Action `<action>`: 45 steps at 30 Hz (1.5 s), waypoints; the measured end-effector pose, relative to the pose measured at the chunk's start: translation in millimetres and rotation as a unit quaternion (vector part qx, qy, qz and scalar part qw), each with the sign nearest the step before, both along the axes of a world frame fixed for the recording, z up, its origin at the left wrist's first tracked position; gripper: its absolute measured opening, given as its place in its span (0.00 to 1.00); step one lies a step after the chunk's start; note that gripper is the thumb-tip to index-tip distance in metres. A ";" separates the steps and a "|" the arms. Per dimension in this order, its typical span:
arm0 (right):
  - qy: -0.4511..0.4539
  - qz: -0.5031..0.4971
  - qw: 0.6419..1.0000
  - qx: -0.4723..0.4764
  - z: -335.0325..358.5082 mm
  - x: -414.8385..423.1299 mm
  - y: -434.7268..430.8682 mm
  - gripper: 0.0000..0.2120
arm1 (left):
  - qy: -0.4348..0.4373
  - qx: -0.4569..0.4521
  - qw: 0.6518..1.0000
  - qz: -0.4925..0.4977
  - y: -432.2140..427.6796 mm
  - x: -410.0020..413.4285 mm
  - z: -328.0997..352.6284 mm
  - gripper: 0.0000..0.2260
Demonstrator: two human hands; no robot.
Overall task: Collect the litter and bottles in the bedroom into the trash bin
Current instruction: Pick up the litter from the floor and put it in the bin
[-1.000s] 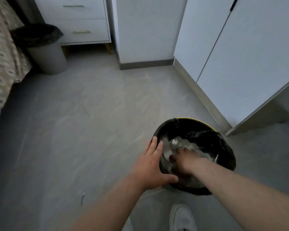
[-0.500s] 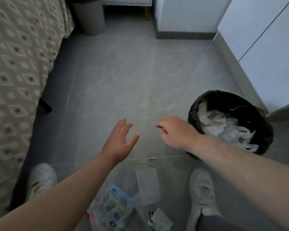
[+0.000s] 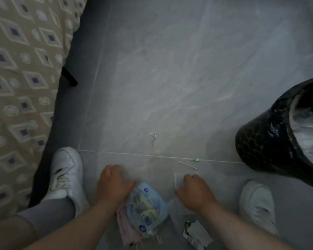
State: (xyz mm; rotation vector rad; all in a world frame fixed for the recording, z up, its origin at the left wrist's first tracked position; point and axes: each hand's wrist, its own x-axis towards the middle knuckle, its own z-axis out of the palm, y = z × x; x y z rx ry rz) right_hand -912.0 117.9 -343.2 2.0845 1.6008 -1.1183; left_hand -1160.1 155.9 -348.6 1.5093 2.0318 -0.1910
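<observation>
Litter lies low in the frame's middle on the grey floor (image 3: 170, 69): a blue packet (image 3: 147, 208), its print too blurred to read, a clear wrapper (image 3: 178, 179), a torn wrapper (image 3: 197, 234) and a cotton swab (image 3: 187, 165). The left hand (image 3: 113, 184) is curled, thumb touching the packet. The right hand (image 3: 195, 193) is curled on the clear wrapper. Whether either grips, I cannot tell. The black-bagged trash bin (image 3: 260, 141) stands at right.
</observation>
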 end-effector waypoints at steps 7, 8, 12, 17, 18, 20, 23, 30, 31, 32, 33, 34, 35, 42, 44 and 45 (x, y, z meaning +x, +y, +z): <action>-0.047 0.026 0.998 0.024 -7.6 -41.6 -22.4 0.39 | 0.035 -0.025 0.997 0.058 -4.9 7.7 -16.5 0.28; -0.049 0.024 0.998 0.033 -8.9 -44.7 -23.4 0.39 | 0.013 -0.019 0.997 0.067 -3.4 6.8 -16.9 0.26; -0.031 -0.038 0.999 0.023 -15.1 -49.4 -25.4 0.45 | -0.088 0.006 0.994 0.071 0.7 -0.8 -20.4 0.19; 0.015 -0.113 0.993 0.039 -17.8 -39.5 -22.3 0.39 | -0.132 -0.001 0.988 0.084 2.6 -5.5 -22.6 0.18; 0.029 -0.125 0.991 0.044 -18.2 -36.9 -21.0 0.35 | -0.142 -0.002 0.987 0.072 1.6 -5.5 -22.9 0.20; 0.052 -0.147 0.986 0.051 -18.1 -32.3 -19.1 0.26 | -0.156 -0.009 0.988 0.016 -0.7 -6.0 -23.9 0.28; 0.073 -0.176 0.981 0.043 -19.5 -25.9 -15.6 0.19 | -0.124 -0.026 0.988 -0.083 -4.3 -7.7 -27.8 0.33; 0.110 -0.254 0.958 0.078 -22.1 -10.1 -5.6 0.11 | -0.042 -0.002 0.978 -0.206 1.4 -14.1 -37.1 0.16; 0.116 -0.271 0.952 0.085 -20.8 -8.2 -3.8 0.11 | -0.019 -0.015 0.975 -0.223 5.3 -12.7 -35.4 0.12; 0.121 -0.286 0.946 0.097 -19.0 -6.2 -1.8 0.12 | -0.005 -0.027 0.972 -0.235 9.0 -11.8 -34.5 0.08; 0.126 -0.298 0.940 0.110 -16.7 -3.8 0.6 0.15 | 0.001 -0.036 0.969 -0.243 12.2 -11.6 -35.0 0.06; 0.130 -0.300 0.937 0.124 -14.4 -1.2 3.1 0.16 | 0.003 -0.040 0.968 -0.247 15.0 -11.9 -36.1 0.05; 0.137 -0.291 0.937 0.137 -11.8 1.6 5.7 0.17 | 0.002 -0.038 0.967 -0.250 16.9 -12.4 -37.6 0.06; 0.152 -0.228 0.943 0.189 -1.3 24.8 28.8 0.18 | -0.085 -0.096 0.963 -0.235 55.8 -18.0 -18.7 0.05; 0.142 -0.237 0.940 0.202 6.6 27.9 41.8 0.18 | -0.130 -0.101 0.962 -0.217 75.9 -18.4 2.8 0.07; 0.141 -0.235 0.939 0.205 11.9 28.3 48.9 0.19 | -0.158 -0.096 0.964 -0.190 85.9 -19.2 14.1 0.06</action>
